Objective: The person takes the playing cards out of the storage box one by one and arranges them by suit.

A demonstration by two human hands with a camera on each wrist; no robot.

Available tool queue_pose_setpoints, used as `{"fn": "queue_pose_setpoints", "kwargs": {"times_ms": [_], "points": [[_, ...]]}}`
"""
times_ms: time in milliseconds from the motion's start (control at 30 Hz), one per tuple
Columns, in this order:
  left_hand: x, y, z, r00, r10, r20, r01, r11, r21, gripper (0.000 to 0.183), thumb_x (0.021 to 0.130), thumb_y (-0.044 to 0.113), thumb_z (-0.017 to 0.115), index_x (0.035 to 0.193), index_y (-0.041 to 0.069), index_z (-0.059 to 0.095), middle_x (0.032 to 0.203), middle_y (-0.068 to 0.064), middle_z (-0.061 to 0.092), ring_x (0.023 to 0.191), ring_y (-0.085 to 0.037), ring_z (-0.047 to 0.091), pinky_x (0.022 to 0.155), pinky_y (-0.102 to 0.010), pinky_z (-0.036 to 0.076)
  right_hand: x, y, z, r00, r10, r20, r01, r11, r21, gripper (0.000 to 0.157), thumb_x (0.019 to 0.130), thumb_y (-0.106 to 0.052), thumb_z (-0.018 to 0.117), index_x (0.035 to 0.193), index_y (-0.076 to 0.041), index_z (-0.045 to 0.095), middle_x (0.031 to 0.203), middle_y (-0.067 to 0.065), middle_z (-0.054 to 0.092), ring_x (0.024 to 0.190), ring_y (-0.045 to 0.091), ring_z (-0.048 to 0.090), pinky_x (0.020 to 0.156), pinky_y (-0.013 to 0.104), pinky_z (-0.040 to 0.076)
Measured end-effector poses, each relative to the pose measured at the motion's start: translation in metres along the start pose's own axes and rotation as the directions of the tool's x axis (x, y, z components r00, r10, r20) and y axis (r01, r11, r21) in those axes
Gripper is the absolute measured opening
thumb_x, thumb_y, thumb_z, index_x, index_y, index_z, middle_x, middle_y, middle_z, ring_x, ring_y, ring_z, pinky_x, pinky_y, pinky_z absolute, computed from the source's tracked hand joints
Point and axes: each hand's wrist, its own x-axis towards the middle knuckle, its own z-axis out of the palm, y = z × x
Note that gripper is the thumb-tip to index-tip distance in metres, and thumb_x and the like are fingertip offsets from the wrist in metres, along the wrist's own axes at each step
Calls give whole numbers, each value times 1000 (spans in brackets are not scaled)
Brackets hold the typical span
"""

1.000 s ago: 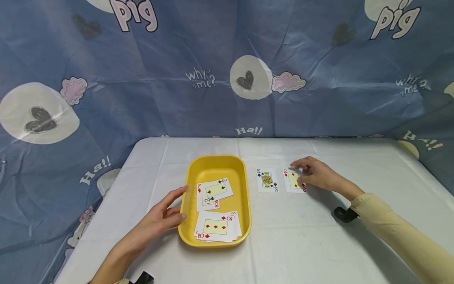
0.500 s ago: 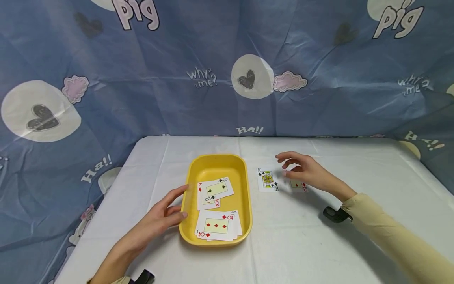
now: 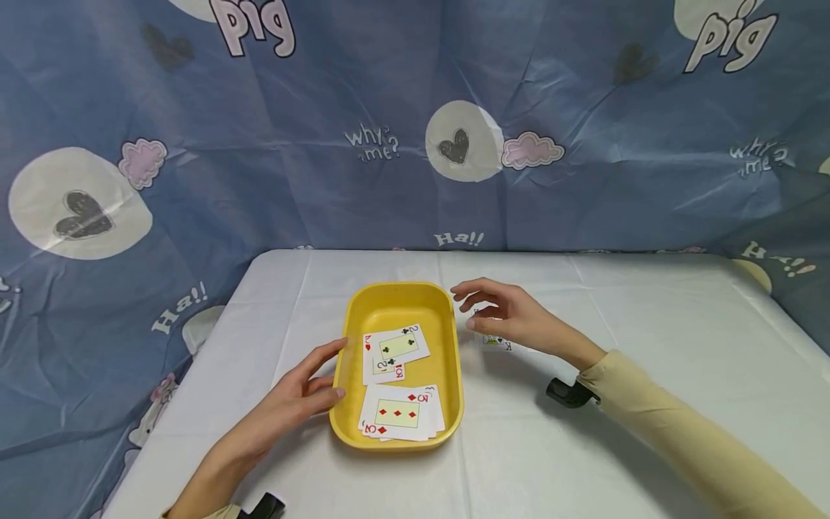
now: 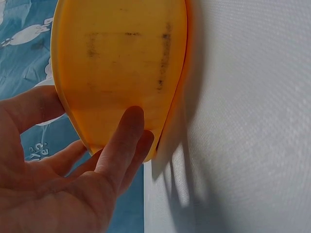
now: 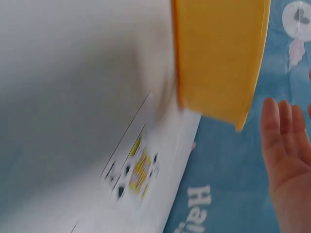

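Note:
A yellow tray [image 3: 344, 418] stands on the white cloth, with my left hand [image 3: 285, 400] at its left side. In the left wrist view, loosely extended fingers [image 4: 127, 141] rest against the tray's outer wall. My right hand [image 3: 519, 313], holding nothing, hovers beside the tray's right rim with fingers gently bent. Under it lies a king of spades [image 3: 496, 342], partly covered in the head view. The two of diamonds is almost wholly hidden by this hand. Inside the tray, a two of clubs [image 3: 398, 347] overlaps a red two, and a three of diamonds [image 3: 397, 413] tops several cards.
A white cloth [image 3: 506, 461] covers the table. Behind its far edge hangs a blue printed curtain [image 3: 363, 194]. Black wrist cameras sit at both wrists, the right one [image 3: 570, 393] low over the cloth.
My right hand has moved left from the two of diamonds, past the king, to the tray's right rim, empty throughout. The left hand and the cards stay in place.

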Motion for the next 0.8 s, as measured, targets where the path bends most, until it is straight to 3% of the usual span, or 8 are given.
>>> {"fn": "queue_pose_setpoints", "kwargs": {"times_ms": [267,467,633,800], "points": [[1,2,1,999,-34,-31,34,999,-11,66,93,15,65,151,26,34,147,-14,44,114,-25,61,93,-39,51,21,-5,26,995,-5,96,1,999,41,48,91,-1,68,135,-14,55,133,2,55,119,27,55,100,38,47],[1,3,2,998,-46,-36,46,999,-1,66,93,15,65,151,27,34,150,-12,40,115,-25,60,94,-40,50,38,-6,37,986,1,167,-2,1000,6,46,92,-3,67,136,-14,55,134,6,55,121,30,53,98,36,48],[0,3,1,999,-50,-23,50,999,-2,66,94,16,64,151,26,33,155,-9,31,116,-24,60,94,-39,50,53,-2,42,966,20,257,-15,1000,-23,46,93,-6,66,138,-12,54,136,14,54,123,29,52,98,37,48],[1,4,1,999,-34,-6,34,999,-8,67,94,16,64,152,26,32,151,-14,38,116,-25,60,95,-39,50,71,1,42,936,47,349,-22,997,-75,50,92,2,63,139,-8,52,135,16,54,122,32,54,96,37,49]]}}
